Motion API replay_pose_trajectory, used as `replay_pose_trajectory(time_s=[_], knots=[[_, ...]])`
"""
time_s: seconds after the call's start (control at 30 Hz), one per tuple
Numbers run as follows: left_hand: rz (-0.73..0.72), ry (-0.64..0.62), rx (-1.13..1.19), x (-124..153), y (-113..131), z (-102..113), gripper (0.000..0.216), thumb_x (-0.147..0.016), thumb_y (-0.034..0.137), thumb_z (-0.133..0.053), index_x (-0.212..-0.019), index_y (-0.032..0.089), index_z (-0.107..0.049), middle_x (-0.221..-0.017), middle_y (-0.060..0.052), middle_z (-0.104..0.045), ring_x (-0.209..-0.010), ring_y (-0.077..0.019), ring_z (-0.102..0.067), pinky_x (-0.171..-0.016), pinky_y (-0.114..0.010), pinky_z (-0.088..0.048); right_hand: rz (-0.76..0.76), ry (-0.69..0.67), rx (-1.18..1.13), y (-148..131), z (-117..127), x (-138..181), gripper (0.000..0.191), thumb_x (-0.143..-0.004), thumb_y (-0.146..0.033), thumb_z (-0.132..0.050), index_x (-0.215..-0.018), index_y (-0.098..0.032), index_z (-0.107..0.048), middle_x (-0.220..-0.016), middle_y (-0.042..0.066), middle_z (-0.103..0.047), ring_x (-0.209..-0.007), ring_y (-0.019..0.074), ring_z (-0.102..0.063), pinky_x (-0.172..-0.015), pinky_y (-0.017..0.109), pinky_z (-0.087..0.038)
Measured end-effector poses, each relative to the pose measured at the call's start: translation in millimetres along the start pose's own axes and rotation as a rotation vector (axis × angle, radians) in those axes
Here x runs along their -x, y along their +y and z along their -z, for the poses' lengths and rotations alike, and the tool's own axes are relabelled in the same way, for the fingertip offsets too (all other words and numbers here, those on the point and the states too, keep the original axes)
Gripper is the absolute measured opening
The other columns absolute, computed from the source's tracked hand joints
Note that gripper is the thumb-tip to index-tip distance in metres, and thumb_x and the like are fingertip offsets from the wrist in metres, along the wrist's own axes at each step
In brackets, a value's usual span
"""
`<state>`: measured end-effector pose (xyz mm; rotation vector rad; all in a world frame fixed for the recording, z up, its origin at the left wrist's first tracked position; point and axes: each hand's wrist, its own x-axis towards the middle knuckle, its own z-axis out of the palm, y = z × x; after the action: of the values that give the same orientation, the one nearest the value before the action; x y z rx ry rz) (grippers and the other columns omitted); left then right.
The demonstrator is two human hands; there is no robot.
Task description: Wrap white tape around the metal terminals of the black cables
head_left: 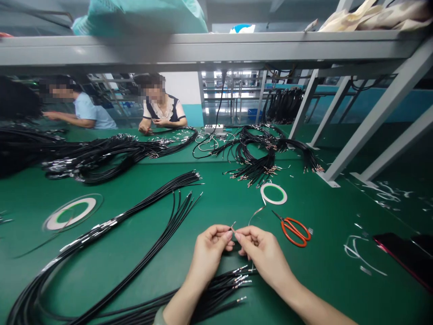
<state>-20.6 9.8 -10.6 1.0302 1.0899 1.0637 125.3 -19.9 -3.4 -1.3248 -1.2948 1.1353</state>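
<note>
Lower centre, left hand and right hand pinch a silver-tipped thin black cable, tip work likely needing steady fingers next.

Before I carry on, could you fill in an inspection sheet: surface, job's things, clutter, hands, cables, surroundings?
Surface: green tabletop; spills: nothing seen.
Job's things: thin piece at the fingertips, too small to identify; white roll and orange-handled scissors lie beyond the hands; second roll at far left.
Clutter: pale scraps and a dark, red-edged device, right side.
Hands: left hand and right hand both pinch the thin piece.
Cables: black bundle with silvery wraps curves at left; another bundle passes beneath the left forearm; dark coil farther back.
Surroundings: two people across the table; grey shelf overhead.
</note>
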Motion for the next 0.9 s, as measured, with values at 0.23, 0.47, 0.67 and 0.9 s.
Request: replay_pose_trajectory(time_s=[0.23, 0.47, 0.67, 0.9], knots=[[0.05, -0.002, 0.004, 0.4, -0.7, -3.6, 0.032, -0.066, 0.036, -0.078, -0.08, 0.01, -0.065, -0.058, -0.003, -0.069, -0.05, -0.0117, -0.063, -0.053, -0.021, -0.053, 0.033, 0.039, -0.001, -1.2, -3.5, 1.9, 0.025, -0.086, -0.038, -0.057, -0.08, -0.015, -0.065, -0.065, 0.002, -0.062, -0.056, 0.0136, -0.055, -0.052, 0.023, -0.046], [0.089, -0.032, 0.008, 2.4, 2.7, -2.5, 0.032, -0.069, 0.039, -0.075, -0.079, 0.011, -0.064, -0.057, -0.002, -0.068, -0.048, -0.0103, -0.062, -0.05, -0.018, -0.05, 0.052, 0.033, 0.009, -4.4, -1.1, 0.9, 0.024, -0.087, -0.036, -0.057, -0.077, -0.015, -0.064, -0.061, -0.001, -0.059, -0.054, 0.0119, -0.053, -0.051, 0.022, -0.041], [0.115, -0.06, 0.05, 4.3, 6.9, -3.0, 0.03, -0.068, 0.037, -0.076, -0.078, 0.011, -0.065, -0.064, -0.002, -0.067, -0.048, -0.0083, -0.061, -0.049, -0.017, -0.049, 0.062, 0.022, 0.002, -6.0, 0.2, 0.9, 0.024, -0.087, -0.036, -0.057, -0.078, -0.015, -0.064, -0.063, 0.0, -0.06, -0.054, 0.0117, -0.052, -0.05, 0.021, -0.04], [0.182, -0.1, 0.125, 6.0, 8.3, -2.6, 0.03, -0.068, 0.036, -0.077, -0.077, 0.01, -0.066, -0.061, -0.002, -0.066, -0.046, -0.0071, -0.058, -0.047, -0.015, -0.047, 0.056, 0.024, -0.007, -10.0, 1.4, 1.6, 0.024, -0.086, -0.037, -0.058, -0.077, -0.016, -0.065, -0.064, 0.001, -0.064, -0.054, 0.0126, -0.055, -0.05, 0.022, -0.043]])
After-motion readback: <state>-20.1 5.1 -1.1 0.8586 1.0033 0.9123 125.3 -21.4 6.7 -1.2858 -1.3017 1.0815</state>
